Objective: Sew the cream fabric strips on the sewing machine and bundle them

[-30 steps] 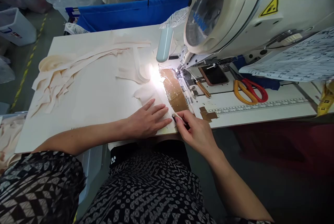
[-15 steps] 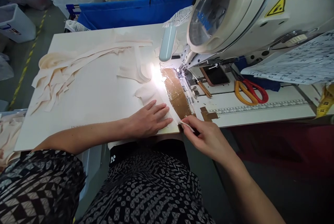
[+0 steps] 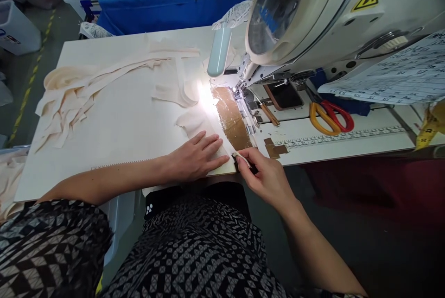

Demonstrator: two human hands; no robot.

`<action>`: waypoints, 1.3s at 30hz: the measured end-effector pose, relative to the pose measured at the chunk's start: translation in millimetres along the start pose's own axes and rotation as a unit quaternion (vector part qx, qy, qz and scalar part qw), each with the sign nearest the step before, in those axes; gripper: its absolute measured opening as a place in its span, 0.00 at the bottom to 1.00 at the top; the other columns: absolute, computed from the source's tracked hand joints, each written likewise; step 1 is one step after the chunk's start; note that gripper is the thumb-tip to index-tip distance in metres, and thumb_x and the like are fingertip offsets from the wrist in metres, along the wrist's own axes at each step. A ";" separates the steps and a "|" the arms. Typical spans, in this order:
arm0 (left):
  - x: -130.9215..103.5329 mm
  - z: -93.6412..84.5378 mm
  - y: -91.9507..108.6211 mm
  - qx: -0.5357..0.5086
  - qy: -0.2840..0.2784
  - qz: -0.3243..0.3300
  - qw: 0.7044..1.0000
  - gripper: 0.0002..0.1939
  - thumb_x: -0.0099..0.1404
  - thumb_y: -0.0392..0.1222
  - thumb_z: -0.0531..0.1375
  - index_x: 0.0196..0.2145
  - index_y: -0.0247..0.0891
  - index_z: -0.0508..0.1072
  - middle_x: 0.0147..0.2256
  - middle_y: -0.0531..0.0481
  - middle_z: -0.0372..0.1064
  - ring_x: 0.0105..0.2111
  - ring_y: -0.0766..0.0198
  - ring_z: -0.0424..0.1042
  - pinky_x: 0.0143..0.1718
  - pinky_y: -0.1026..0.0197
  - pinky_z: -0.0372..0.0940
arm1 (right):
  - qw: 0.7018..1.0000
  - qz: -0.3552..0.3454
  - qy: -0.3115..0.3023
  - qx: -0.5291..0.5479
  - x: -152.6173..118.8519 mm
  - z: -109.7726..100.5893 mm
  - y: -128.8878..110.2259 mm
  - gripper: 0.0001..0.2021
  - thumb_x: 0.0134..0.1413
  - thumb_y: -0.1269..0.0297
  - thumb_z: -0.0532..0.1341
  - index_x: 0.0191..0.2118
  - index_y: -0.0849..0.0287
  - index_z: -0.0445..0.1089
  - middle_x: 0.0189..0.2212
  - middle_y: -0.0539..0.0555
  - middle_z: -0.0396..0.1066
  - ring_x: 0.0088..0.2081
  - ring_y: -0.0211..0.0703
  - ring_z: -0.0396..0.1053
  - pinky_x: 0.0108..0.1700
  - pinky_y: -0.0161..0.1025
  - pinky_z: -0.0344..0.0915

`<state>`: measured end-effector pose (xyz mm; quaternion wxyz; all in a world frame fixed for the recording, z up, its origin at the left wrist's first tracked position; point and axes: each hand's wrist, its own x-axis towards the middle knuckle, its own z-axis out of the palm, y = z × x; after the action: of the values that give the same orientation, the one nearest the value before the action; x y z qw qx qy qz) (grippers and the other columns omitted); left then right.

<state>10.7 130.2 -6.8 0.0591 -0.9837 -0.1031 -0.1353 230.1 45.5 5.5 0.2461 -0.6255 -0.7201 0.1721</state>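
My left hand (image 3: 199,155) lies flat with its fingers stretched out on a cream fabric piece (image 3: 193,123) near the table's front edge. At that edge my right hand (image 3: 266,173) pinches the near end of the same fabric between thumb and fingers. The strip runs from there up toward the brightly lit spot left of the sewing machine's needle area (image 3: 238,89). Brown tape (image 3: 232,119) covers the table just right of the fabric. Another cream piece (image 3: 175,94) lies beyond my left hand.
A sewing machine (image 3: 320,15) overhangs the right side. Scissors (image 3: 332,119), a phone (image 3: 284,95) and a wooden-handled tool (image 3: 269,113) lie beneath and beside it. Cream fabric strips (image 3: 69,96) are heaped at the table's left. Blue cloth (image 3: 156,10) hangs behind the table.
The whole view has shifted slightly. My right hand, still pinching the fabric end, has come a little closer to my left hand, which stays flat on the cloth.
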 end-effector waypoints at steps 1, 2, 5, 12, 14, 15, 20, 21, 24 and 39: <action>-0.2 0.3 0.1 -0.001 -0.002 -0.002 1.000 0.20 0.69 0.40 0.57 0.58 0.39 0.67 0.57 0.34 0.65 0.58 0.46 0.65 0.58 0.44 0.59 | 1.000 -0.002 0.002 0.000 0.1 0.4 0.5 0.10 0.64 0.61 0.53 0.37 0.57 0.68 0.22 0.48 0.71 0.20 0.36 0.65 0.24 0.34 0.54; -0.3 0.6 0.3 -0.001 -0.003 -0.002 1.000 0.21 0.69 0.40 0.57 0.58 0.39 0.67 0.57 0.34 0.65 0.58 0.46 0.64 0.58 0.44 0.59 | 1.000 -0.005 0.006 -0.003 0.3 1.1 0.7 0.10 0.64 0.61 0.53 0.37 0.57 0.68 0.21 0.48 0.71 0.20 0.36 0.64 0.23 0.34 0.54; -0.5 1.6 0.9 -0.002 -0.001 -0.002 1.000 0.20 0.69 0.40 0.57 0.58 0.38 0.67 0.57 0.33 0.65 0.58 0.45 0.64 0.59 0.43 0.58 | 0.999 -0.019 0.019 -0.017 0.9 3.3 -0.3 0.09 0.64 0.62 0.53 0.36 0.57 0.68 0.19 0.47 0.68 0.18 0.35 0.62 0.23 0.34 0.53; 0.2 1.4 2.0 -0.004 -0.010 -0.014 1.000 0.19 0.70 0.40 0.57 0.58 0.40 0.68 0.57 0.35 0.65 0.58 0.46 0.64 0.59 0.44 0.58 | 0.998 -0.045 -0.034 -0.032 -0.9 -8.8 -4.9 0.10 0.63 0.65 0.51 0.31 0.56 0.65 0.19 0.46 0.64 0.19 0.34 0.60 0.24 0.34 0.53; 0.2 0.9 1.6 -0.013 -0.015 -0.013 1.000 0.19 0.70 0.40 0.57 0.58 0.40 0.68 0.58 0.34 0.64 0.59 0.45 0.63 0.59 0.43 0.58 | 0.998 -0.021 -0.065 -0.001 -1.6 -15.8 -4.9 0.10 0.63 0.64 0.52 0.30 0.55 0.65 0.19 0.46 0.63 0.19 0.34 0.58 0.23 0.33 0.53; 0.2 0.8 1.3 -0.018 -0.017 -0.011 1.000 0.20 0.69 0.40 0.57 0.58 0.39 0.67 0.58 0.33 0.64 0.58 0.44 0.63 0.59 0.43 0.58 | 0.997 -0.004 -0.071 0.021 -1.7 -18.4 -4.9 0.09 0.63 0.63 0.52 0.31 0.55 0.64 0.19 0.45 0.63 0.19 0.34 0.58 0.22 0.33 0.53; 1.5 0.1 0.9 -0.030 -0.026 -0.009 0.999 0.21 0.68 0.40 0.58 0.58 0.38 0.66 0.58 0.33 0.64 0.59 0.45 0.63 0.58 0.44 0.60 | 0.996 0.051 0.002 0.076 1.0 -16.5 -4.6 0.07 0.62 0.61 0.55 0.33 0.55 0.65 0.20 0.46 0.63 0.21 0.34 0.59 0.22 0.32 0.55; 2.0 -0.6 1.1 -0.034 -0.026 -0.009 0.999 0.21 0.68 0.40 0.57 0.58 0.38 0.66 0.58 0.33 0.64 0.59 0.45 0.63 0.57 0.45 0.61 | 0.996 0.050 0.010 0.078 2.0 -14.2 -4.1 0.07 0.62 0.60 0.55 0.33 0.55 0.66 0.20 0.46 0.63 0.21 0.35 0.59 0.22 0.32 0.55; 3.5 -4.9 -1.9 -0.057 -0.014 -0.011 0.998 0.19 0.70 0.40 0.55 0.57 0.35 0.65 0.56 0.36 0.67 0.57 0.50 0.65 0.56 0.50 0.63 | 0.994 0.047 0.035 0.092 5.0 -8.2 0.3 0.09 0.62 0.58 0.56 0.34 0.56 0.67 0.20 0.46 0.64 0.22 0.35 0.61 0.23 0.33 0.57; 34.1 -32.4 -95.7 -0.112 -0.139 -0.433 0.884 0.12 0.64 0.38 0.61 0.46 0.36 0.72 0.45 0.42 0.72 0.41 0.52 0.76 0.42 0.53 0.71 | 0.976 0.022 0.114 0.187 2.9 4.1 22.5 0.14 0.62 0.49 0.57 0.35 0.53 0.70 0.19 0.46 0.62 0.22 0.39 0.62 0.26 0.35 0.61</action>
<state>13.6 224.9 42.1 -0.1309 -0.8500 -0.5099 -0.0200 245.9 52.1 -10.0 0.4351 -0.5996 -0.6287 0.2363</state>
